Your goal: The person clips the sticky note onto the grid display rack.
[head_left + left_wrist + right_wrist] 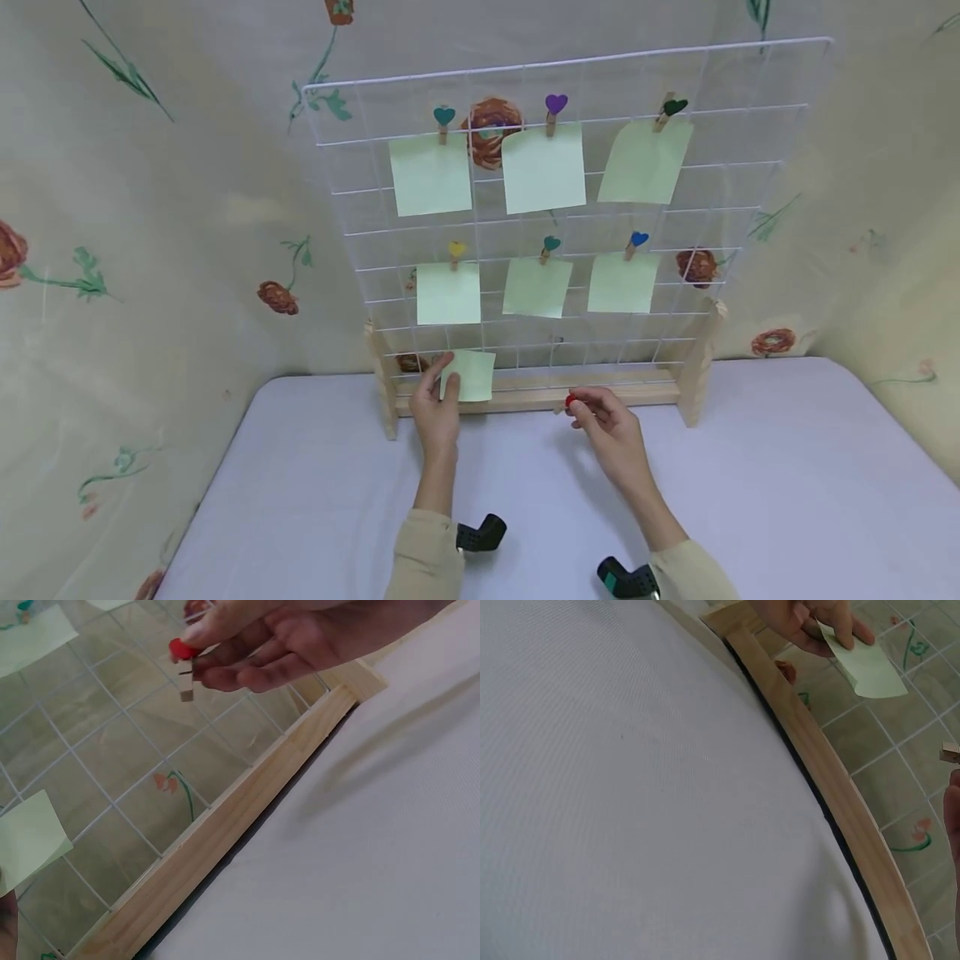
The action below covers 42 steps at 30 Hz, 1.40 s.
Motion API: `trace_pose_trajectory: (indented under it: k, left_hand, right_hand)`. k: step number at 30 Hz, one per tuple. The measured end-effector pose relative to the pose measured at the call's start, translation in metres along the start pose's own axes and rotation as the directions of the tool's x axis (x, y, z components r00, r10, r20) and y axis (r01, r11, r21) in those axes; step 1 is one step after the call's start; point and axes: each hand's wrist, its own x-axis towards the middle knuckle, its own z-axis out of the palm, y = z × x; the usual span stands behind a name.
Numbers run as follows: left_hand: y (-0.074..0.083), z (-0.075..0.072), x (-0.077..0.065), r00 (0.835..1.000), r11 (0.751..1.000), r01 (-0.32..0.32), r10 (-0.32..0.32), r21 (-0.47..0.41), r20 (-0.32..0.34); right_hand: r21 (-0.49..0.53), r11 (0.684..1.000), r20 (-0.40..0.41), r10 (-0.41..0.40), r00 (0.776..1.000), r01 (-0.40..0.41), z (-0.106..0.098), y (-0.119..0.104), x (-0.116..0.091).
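Note:
At the lower left of the wire grid (517,223), my left hand (437,421) pinches a pale green paper note (474,377) by its left edge. The right wrist view shows that thumb lying on the note (875,673), which is held close to the grid wires. Farther right, my right hand (613,433) pinches a small wooden clothespin (187,686) with a red top between thumb and fingers. This clothespin is in front of the grid's lower bar, apart from the note. Its wooden end points left, toward the note.
Two rows of green notes (430,175) hang on the grid from clothespins with coloured hearts, such as a purple one (557,104). A wooden stand (697,367) holds the grid upright on the white table (322,492). Behind hangs a floral curtain (187,250).

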Motion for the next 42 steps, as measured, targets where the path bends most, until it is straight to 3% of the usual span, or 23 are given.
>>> trace_pose_trajectory:
  k: [4,9,18,25,31,36,42]
  left_hand:
    - [0.001,-0.003,-0.002,0.999,0.999,0.035,-0.035,0.026,-0.021]
    - [0.003,-0.001,-0.001,0.999,0.999,0.034,-0.034,0.039,-0.005]
    - [0.010,-0.002,-0.004,1.000,1.000,0.010,-0.010,-0.008,0.001]
    - [0.023,-0.003,-0.007,0.999,1.000,0.006,-0.005,-0.026,0.037]
    - [0.027,-0.006,-0.004,1.000,0.999,0.022,-0.022,-0.025,0.020]
    - [0.025,-0.008,-0.001,0.999,0.999,0.033,-0.033,-0.032,0.006]
    - [0.009,-0.004,0.001,0.999,0.999,0.040,-0.040,-0.005,0.015]
  right_hand:
    - [0.027,1.000,0.040,-0.006,0.999,0.005,0.007,-0.002,0.003]
    - [0.038,0.999,0.079,-0.012,0.997,0.009,0.014,-0.013,0.009]
    - [-0.092,0.995,0.106,-0.011,0.994,0.021,0.033,-0.046,0.019]
    - [-0.185,0.979,0.129,-0.062,0.990,0.085,0.045,-0.053,0.023]
    - [-0.203,0.972,0.130,-0.095,0.987,0.120,0.056,-0.055,0.029]
    - [-0.230,0.964,0.118,-0.111,0.987,0.136,0.063,-0.056,0.033]
    - [-0.239,0.963,0.111,-0.099,0.989,0.123,0.063,-0.055,0.032]
